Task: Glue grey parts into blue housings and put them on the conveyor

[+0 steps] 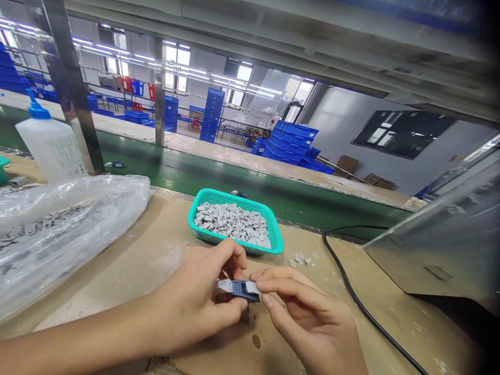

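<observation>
Just above the cardboard-covered bench, my left hand grips a small dark-blue plastic part with a grey-white piece at its left end. Thumb and fingers close around its sides. My right hand pinches a small light-grey plastic piece between thumb and fingers, against the right end of the blue part. Whether that piece is seated in the blue part I cannot tell. Behind my hands stands a teal basket full of similar small grey pieces.
A clear plastic bag of grey pieces lies left, before a white bottle with a blue nozzle. Loose pieces lie right of the basket. A black cable crosses the bench. Behind runs a green conveyor carrying small blue parts.
</observation>
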A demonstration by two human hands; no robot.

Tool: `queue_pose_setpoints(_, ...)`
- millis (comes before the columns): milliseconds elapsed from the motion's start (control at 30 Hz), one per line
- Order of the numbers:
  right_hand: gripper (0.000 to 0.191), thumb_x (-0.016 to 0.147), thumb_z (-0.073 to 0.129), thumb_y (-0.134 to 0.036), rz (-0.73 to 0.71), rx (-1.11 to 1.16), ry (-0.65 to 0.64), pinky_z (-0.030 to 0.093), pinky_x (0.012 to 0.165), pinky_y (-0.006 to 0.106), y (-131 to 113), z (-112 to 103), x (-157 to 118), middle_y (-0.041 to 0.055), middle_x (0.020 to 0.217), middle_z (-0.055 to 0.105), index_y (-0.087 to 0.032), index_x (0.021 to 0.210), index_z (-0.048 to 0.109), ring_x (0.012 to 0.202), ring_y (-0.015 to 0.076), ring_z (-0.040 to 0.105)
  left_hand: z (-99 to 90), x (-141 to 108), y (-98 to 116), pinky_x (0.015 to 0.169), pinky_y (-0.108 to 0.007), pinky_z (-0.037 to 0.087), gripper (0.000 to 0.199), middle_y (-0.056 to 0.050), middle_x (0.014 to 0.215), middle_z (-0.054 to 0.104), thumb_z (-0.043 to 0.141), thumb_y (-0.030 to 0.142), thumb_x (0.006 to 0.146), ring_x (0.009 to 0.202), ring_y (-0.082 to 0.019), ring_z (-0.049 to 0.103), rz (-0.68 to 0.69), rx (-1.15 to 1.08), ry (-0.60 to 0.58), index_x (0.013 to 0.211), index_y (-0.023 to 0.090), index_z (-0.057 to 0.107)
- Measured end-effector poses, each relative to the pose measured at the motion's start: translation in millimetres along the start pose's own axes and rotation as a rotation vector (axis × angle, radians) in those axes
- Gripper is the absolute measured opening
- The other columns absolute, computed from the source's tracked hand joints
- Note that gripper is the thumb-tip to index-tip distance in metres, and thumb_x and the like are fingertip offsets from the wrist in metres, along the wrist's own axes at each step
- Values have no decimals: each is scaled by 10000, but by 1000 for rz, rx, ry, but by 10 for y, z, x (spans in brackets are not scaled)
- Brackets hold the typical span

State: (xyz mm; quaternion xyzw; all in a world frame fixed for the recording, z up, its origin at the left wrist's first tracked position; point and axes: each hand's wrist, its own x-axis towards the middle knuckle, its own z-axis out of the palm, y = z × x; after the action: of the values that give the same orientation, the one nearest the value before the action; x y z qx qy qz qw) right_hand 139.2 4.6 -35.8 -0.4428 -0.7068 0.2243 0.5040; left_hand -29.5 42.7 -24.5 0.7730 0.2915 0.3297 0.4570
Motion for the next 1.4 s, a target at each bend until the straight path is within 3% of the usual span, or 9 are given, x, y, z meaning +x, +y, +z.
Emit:
queue_pose_setpoints(467, 297, 723, 539, -15, -132, -91, -109, 496, 753, 306, -70, -20, -54, 59, 949, 568, -227, 919, 609, 901, 186, 558, 48, -22, -29, 645, -195, 375, 177, 48, 783, 493, 506, 106, 725, 730, -88, 465, 25, -65, 23, 843, 220, 440)
queue_pose_setpoints(600, 283, 703, 568, -26, -117, -59, -77, 506, 713, 269, -57, -34, -89, 33, 905, 588, -249, 873, 607, 844, 164, 576, 34, -17, -35, 691, -195, 387, 207, 34, 822, 549, 539, 109, 710, 772, -94, 502, 142, 85, 6, 874, 235, 546)
queue_pose_setpoints(733, 257, 687, 598, -51, -53, 31, -60, 510, 725, 267, -67, -52, -103, 24, 872, 606, -257, 838, 621, 826, 164, 592, 11, -17, -36, 590, -171, 374, 152, 15, 721, 532, 601, 140, 667, 652, -72, 488, 286, 178, 42, 811, 187, 609)
queue_pose_setpoints(867, 249, 688, 610, -64, -4, 79, -75, 512, 724, 253, -105, -57, -95, 18, 875, 615, -270, 826, 639, 821, 159, 600, 0, -37, -34, 491, -166, 301, 42, 30, 604, 429, 630, 168, 646, 544, -45, 397, 323, 250, 67, 664, 137, 609)
queue_pose_setpoints(1000, 230, 691, 615, -74, 5, 65, -97, 510, 709, 233, -106, -57, -125, 16, 869, 619, -266, 812, 650, 810, 152, 602, -9, -41, -40, 485, -169, 293, 84, 32, 581, 431, 629, 178, 647, 535, -44, 392, 355, 233, 51, 601, 125, 584)
queue_pose_setpoints(1100, 209, 695, 612, -87, -6, 40, -72, 503, 707, 235, -70, -50, -123, 12, 868, 615, -264, 802, 644, 806, 151, 597, -37, -3, -42, 529, -167, 329, 35, 28, 628, 499, 626, 176, 652, 591, -57, 447, 271, 159, 21, 679, 156, 613)
queue_pose_setpoints(1233, 159, 699, 601, -117, 60, 0, -20, 490, 715, 245, 9, -6, -20, 0, 835, 606, -253, 778, 618, 807, 153, 582, -94, 92, -115, 670, -191, 414, 342, 26, 817, 546, 619, 136, 649, 762, -96, 517, 58, -80, -55, 965, 234, 533)
queue_pose_setpoints(1300, 162, 707, 590, -132, 126, -4, -23, 490, 696, 245, 38, 26, 47, -12, 821, 602, -258, 808, 599, 772, 144, 580, -122, 128, -166, 703, -219, 441, 460, 23, 839, 529, 614, 114, 642, 787, -105, 530, -10, -198, -35, 1052, 247, 453)
queue_pose_setpoints(1400, 188, 712, 584, -142, 139, -16, -24, 483, 690, 244, 42, 60, 119, -27, 843, 587, -269, 849, 566, 753, 132, 577, -161, 148, -184, 717, -242, 451, 454, 20, 799, 528, 606, 83, 633, 772, -109, 536, -21, -249, 15, 1034, 225, 447)
